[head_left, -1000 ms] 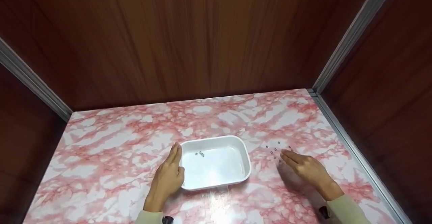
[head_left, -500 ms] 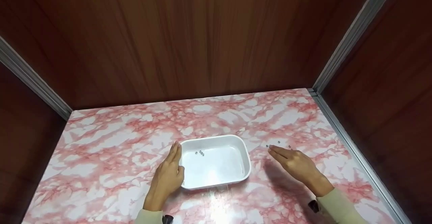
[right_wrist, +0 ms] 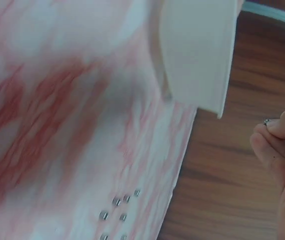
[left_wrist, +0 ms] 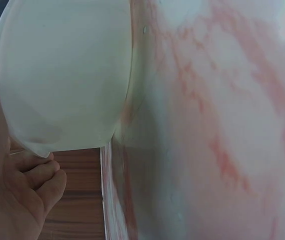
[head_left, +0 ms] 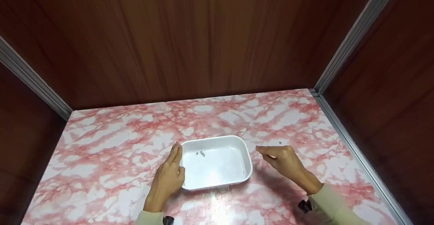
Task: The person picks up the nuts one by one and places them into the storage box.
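Right hand (head_left: 283,158) moved toward tray (head_left: 245,157), grip pinching small nut (right_wrist: 266,121); left hand (head_left: 169,177) flat against tray.

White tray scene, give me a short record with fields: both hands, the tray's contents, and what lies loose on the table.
left hand: open, flat against the white tray's left side
right hand: raised right of the tray, fingertips pinching one small metal piece
tray contents: a few small metal pieces
loose pieces: a cluster on the marble table, right of the tray

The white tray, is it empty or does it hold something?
Not empty: the white tray holds a few small metal beads near its far left corner.
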Available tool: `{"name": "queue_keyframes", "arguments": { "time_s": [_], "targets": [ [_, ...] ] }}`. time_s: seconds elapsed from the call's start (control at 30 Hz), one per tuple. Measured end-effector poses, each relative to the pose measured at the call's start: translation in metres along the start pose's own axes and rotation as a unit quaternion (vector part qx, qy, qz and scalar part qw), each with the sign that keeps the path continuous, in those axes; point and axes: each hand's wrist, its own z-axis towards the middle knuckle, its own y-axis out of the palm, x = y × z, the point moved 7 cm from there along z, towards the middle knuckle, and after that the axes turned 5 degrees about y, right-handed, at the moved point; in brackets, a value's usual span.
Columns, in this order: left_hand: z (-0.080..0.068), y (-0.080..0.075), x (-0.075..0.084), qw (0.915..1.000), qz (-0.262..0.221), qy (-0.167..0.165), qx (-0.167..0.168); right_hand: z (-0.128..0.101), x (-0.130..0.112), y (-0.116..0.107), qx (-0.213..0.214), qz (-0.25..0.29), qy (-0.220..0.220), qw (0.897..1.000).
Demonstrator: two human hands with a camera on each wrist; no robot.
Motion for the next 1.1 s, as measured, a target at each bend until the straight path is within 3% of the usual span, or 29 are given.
{"name": "queue_keyframes", "arguments": {
  "time_s": [0.17,0.3,0.5,0.73,0.83,1.1],
  "targets": [
    [0.0,-0.001,0.0,1.0,0.002,0.001,0.001,0.007,0.003,0.006,-0.005,0.068,0.085,0.994],
    [-0.001,-0.001,0.0,1.0,0.005,0.001,-0.001,0.01,0.007,0.013,-0.023,0.136,0.186,0.973],
    [-0.001,0.0,-0.001,0.9999,-0.007,-0.009,-0.013,0.015,0.013,0.028,-0.064,0.24,0.331,0.91],
    [0.0,0.0,-0.001,0.9999,-0.003,-0.012,-0.01,0.022,0.013,0.045,-0.094,0.355,0.417,0.832],
    [0.0,-0.002,0.001,1.0,0.002,-0.005,0.0,0.026,0.011,0.053,-0.103,0.389,0.436,0.805],
    [-0.001,-0.002,0.001,0.9999,0.014,-0.004,0.002,0.033,0.006,0.071,-0.133,0.441,0.471,0.753]
  ]
}}
